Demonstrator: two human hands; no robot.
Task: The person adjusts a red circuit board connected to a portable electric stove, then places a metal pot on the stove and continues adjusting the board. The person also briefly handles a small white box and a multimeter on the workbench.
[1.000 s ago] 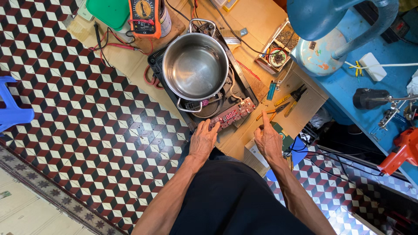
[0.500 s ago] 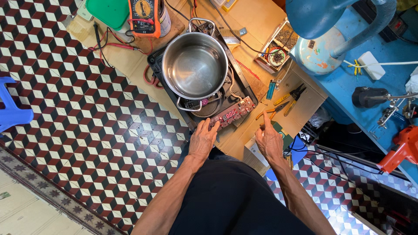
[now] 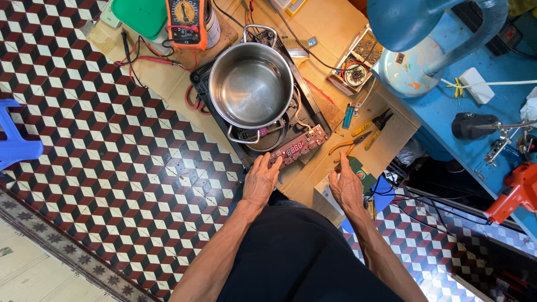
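Steel pot (image 3: pixel 250 85) sits on opened cooker (image 3: pixel 263 126); your left hand (image 3: pixel 260 180) flat, fingertips on lit control board (image 3: pixel 296 147); right hand (image 3: pixel 345 187) open, empty, cardboard's near edge.

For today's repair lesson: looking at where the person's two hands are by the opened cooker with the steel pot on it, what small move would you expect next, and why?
Probably a press on the control board: the left hand has its fingertips at the board's edge, its red display is lit, and the steel pot sits on the opened cooker. The right hand rests open on the cardboard.

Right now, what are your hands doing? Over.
Left hand fingertips on red-lit control board. Right hand open, beside it. Shiny steel pot on cooker.
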